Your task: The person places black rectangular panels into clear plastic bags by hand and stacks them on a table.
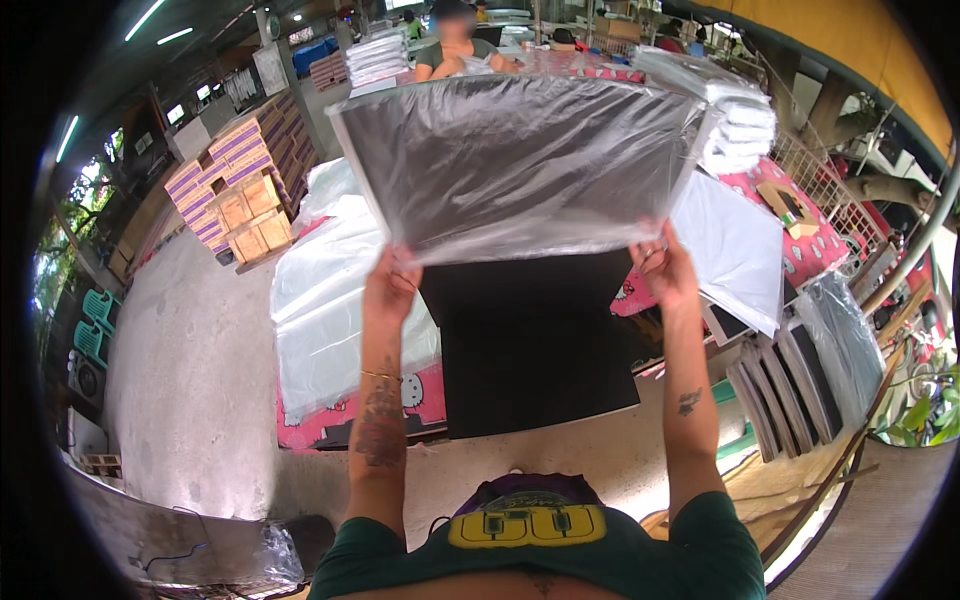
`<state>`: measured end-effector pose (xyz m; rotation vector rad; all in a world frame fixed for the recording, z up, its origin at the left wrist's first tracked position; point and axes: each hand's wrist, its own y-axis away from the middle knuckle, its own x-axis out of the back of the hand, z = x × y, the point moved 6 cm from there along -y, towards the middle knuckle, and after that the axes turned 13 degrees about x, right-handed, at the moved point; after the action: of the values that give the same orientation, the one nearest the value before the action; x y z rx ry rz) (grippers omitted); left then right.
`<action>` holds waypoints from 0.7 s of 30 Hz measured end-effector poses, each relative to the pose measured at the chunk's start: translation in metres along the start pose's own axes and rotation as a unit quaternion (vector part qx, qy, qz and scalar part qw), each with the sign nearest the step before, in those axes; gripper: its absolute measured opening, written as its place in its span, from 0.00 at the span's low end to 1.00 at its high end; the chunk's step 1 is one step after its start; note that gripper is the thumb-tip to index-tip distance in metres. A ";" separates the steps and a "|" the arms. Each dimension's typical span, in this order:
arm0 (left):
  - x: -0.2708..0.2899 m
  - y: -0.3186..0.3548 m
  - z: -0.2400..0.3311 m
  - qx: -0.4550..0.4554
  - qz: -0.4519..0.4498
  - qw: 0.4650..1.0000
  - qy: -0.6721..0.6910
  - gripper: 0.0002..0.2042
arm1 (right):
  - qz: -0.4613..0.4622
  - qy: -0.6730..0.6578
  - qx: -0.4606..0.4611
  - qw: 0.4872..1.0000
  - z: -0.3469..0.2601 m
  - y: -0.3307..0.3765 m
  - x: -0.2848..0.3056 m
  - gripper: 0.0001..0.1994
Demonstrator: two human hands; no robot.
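A: Left hand [392, 285]: state?
B: Clenched on the near left corner of a clear plastic bag [520, 165], raised at head height.

A: Right hand [662, 268]?
B: Pinching the near right corner of the same bag. Bag mouth facing near, held taut between both hands.

A: Contents of bag?
B: Dark flat board [500, 150] visible through the film, seated fully inside as far as can be judged. Mouth apparently not yet sealed or folded.

A: Below the hands?
B: Stack of black sheets [535, 350] on the table [330, 425], uncovered, apparently yet to be bagged. Loose clear plastic film [320, 300] spread on the left half of the table.

A: Farther out?
B: Finished-looking bagged panels [800, 375] leaning at near right. Stacked white packs [740, 125] at far right. Purple-and-tan cartons [240, 190] at far left. A seated person [455, 50] at the far end.
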<state>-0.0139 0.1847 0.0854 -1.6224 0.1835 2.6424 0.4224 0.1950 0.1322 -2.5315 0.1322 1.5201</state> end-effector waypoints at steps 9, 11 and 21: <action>0.169 -0.002 -0.083 0.011 0.136 0.969 -0.204 0.16 | 0.115 0.255 -0.033 0.959 0.080 0.008 0.230 0.13; 0.096 0.021 -0.053 -0.120 0.209 0.927 -0.286 0.18 | 0.023 0.324 0.067 0.943 0.073 0.010 0.158 0.13; -0.076 -0.066 -0.154 -0.073 -0.043 0.792 -0.604 0.19 | 0.025 0.413 0.169 0.894 -0.091 -0.029 0.153 0.14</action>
<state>0.1634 0.2340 0.0786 0.2934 -0.1479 3.0271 0.5782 0.2076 0.0424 -2.6832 0.5217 0.2807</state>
